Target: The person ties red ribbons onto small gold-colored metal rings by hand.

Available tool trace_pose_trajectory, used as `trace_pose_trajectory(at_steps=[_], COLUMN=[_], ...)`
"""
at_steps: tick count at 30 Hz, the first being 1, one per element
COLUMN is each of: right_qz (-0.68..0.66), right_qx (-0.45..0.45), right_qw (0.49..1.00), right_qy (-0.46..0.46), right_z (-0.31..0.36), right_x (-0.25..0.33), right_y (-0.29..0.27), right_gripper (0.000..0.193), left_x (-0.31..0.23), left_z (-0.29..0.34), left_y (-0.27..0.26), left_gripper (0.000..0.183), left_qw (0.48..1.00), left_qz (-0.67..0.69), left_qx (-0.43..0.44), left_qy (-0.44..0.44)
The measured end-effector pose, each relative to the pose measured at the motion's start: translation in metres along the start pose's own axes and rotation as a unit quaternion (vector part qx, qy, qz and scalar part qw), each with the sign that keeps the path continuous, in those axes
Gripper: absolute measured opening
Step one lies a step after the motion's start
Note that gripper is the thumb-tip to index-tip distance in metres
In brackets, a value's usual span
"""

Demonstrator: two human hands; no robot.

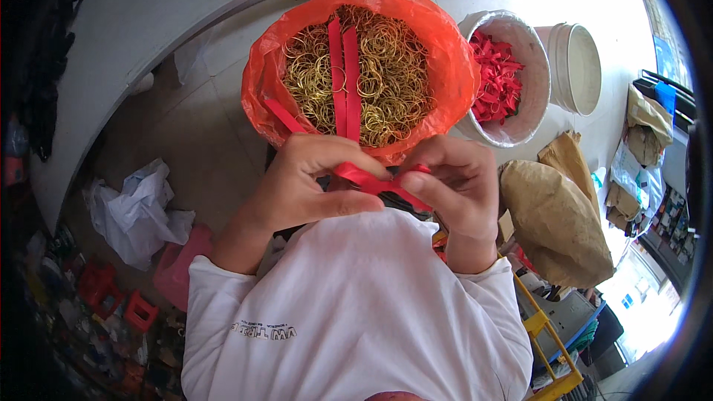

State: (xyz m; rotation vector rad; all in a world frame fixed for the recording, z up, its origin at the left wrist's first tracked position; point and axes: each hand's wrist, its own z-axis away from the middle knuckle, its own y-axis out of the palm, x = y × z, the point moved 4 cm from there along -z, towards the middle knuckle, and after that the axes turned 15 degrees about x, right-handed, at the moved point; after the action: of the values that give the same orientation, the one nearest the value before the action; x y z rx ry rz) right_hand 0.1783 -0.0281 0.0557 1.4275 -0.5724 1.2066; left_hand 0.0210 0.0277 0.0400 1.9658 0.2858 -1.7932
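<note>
Close in front of my chest, my left hand (327,177) and my right hand (454,187) pinch a short red ribbon (380,182) between them. The ribbon is twisted or folded at its middle, and my fingers cover parts of it. Just beyond my hands stands a container lined with an orange-red plastic bag (261,67), full of gold-coloured metal rings (394,67). Two long red ribbon strips (338,82) lie side by side across the rings. Another red strip (284,115) lies over the bag's near left edge, by my left hand.
Right of the rings, a white lined bucket (536,52) holds many red ribbon pieces (494,78), beside another pale bucket (578,67). A brown paper sack (553,223) stands near my right elbow. White crumpled plastic (141,212) and red stools (100,289) are at the left.
</note>
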Motion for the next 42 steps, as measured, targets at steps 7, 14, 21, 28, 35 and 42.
trace_pose_trajectory(at_steps=[7, 14, 21, 28, 35, 42], right_qz=[0.075, 0.14, 0.195, 0.293, 0.658, 0.597], right_qx=[0.017, -0.047, -0.009, -0.353, -0.422, -0.167], right_qw=[0.997, 0.982, 0.978, 0.874, 0.623, 0.782], right_qy=[0.018, -0.119, -0.075, -0.157, 0.025, -0.065], right_z=[-0.003, -0.004, -0.003, 0.046, 0.044, -0.025], right_x=[-0.021, -0.019, -0.02, 0.014, 0.032, -0.001], right_y=[0.011, 0.005, -0.002, -0.053, -0.085, -0.009], right_gripper=[0.011, 0.012, 0.014, 0.005, 0.008, 0.006], left_x=[0.012, 0.023, 0.021, -0.004, 0.008, 0.028], left_z=[0.003, 0.0, 0.002, -0.001, 0.057, 0.045], left_y=[0.004, 0.008, 0.009, -0.013, -0.055, -0.037], left_gripper=[0.009, 0.008, 0.007, 0.01, 0.018, 0.022], left_qw=[0.99, 0.959, 0.99, 0.96, 0.84, 0.775], left_qz=[0.118, 0.256, 0.117, -0.053, -0.383, -0.486], left_qx=[-0.073, -0.108, -0.022, -0.267, -0.333, -0.257], left_qy=[-0.036, -0.056, -0.073, 0.062, -0.192, -0.311])
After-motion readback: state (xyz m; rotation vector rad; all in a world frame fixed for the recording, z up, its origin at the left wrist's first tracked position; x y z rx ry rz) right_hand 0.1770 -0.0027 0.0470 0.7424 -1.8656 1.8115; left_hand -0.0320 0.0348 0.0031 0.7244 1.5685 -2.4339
